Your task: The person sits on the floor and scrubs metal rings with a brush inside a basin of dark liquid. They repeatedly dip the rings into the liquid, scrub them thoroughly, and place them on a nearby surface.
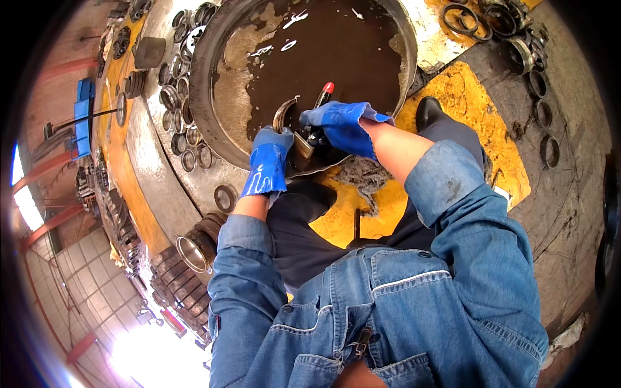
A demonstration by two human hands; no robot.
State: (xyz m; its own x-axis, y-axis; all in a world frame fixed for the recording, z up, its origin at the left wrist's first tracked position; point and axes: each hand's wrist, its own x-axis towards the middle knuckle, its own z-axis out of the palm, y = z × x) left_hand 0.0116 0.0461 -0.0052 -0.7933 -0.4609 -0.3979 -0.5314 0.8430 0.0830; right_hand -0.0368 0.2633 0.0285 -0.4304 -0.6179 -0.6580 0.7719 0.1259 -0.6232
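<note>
Both my hands wear blue rubber gloves over the near rim of a large round metal pan (206, 71) of dark brown liquid. My left hand (270, 150) is closed on a metal ring (282, 115), whose curved edge stands up past the fingers. My right hand (339, 126) is wrapped round a paintbrush; its black handle (323, 97) ends in a red tip pointing away from me. Pale bristles (303, 146) show below that hand, close to the left glove. Part of the ring is hidden by the left glove.
Many metal rings (169, 97) lie left of the pan, and more rings (515, 55) sit at the far right. A grey rag (362, 178) hangs at the near rim. Between my legs is a yellow surface (381, 213). Stacked ring parts (194, 251) stand near my left elbow.
</note>
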